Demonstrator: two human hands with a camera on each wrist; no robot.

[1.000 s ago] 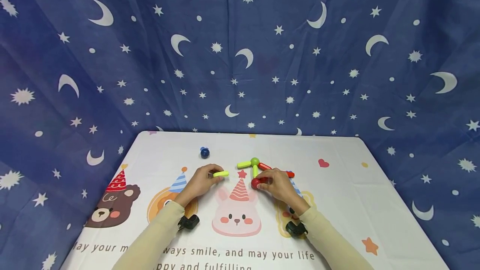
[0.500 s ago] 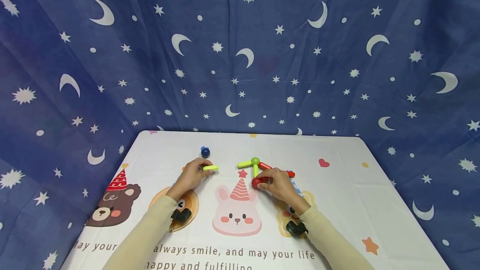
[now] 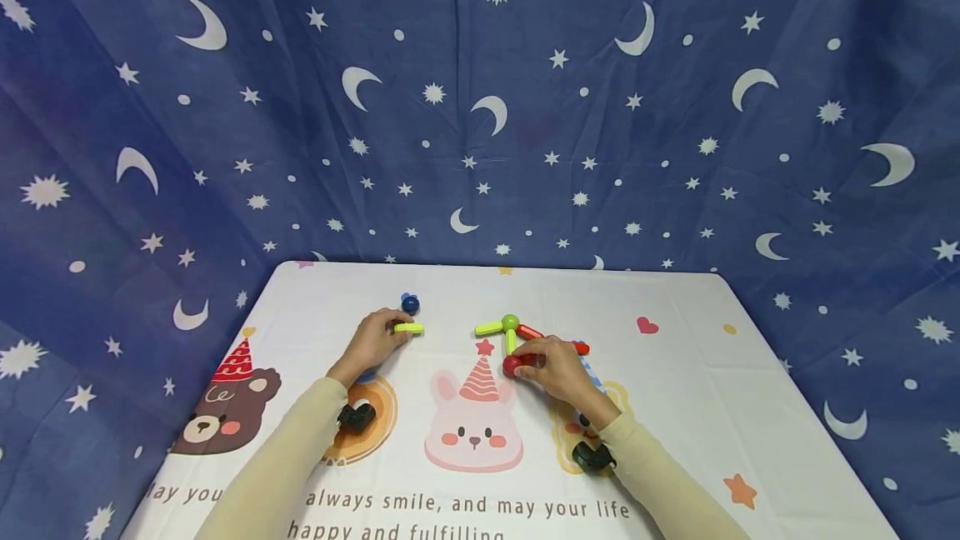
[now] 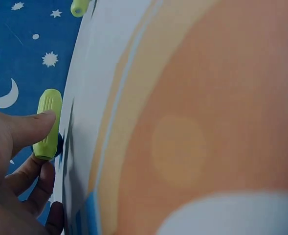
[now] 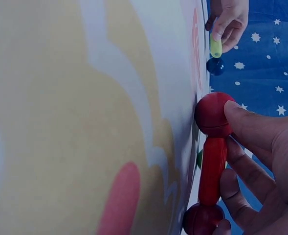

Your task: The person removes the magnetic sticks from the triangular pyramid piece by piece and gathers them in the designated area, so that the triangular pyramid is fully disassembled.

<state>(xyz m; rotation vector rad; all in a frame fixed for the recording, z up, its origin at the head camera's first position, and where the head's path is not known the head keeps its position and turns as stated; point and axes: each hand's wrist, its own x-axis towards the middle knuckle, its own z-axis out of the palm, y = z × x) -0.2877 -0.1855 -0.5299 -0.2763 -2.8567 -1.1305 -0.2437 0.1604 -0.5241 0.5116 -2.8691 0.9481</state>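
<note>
On the surface [image 3: 675, 373], I see my left hand [image 3: 372, 343] has carried its pinched yellow-green stick [image 3: 408, 327] away from the build, up beside the blue ball [image 3: 409, 303]. My right hand [image 3: 555, 369] keeps gripping the red ball [image 3: 513, 366] and red stick [image 5: 212, 169].

A staged play corner, home-like rather than a workplace. A dark blue cloth backdrop [image 3: 480, 107] printed with white moons and stars hangs from 9 o'clock round to 3 o'clock, closing off the room. At 6 o'clock a table carries a white children's party tablecloth [image 3: 675, 407] with cartoon animals in party hats and a cheerful printed greeting.
</note>
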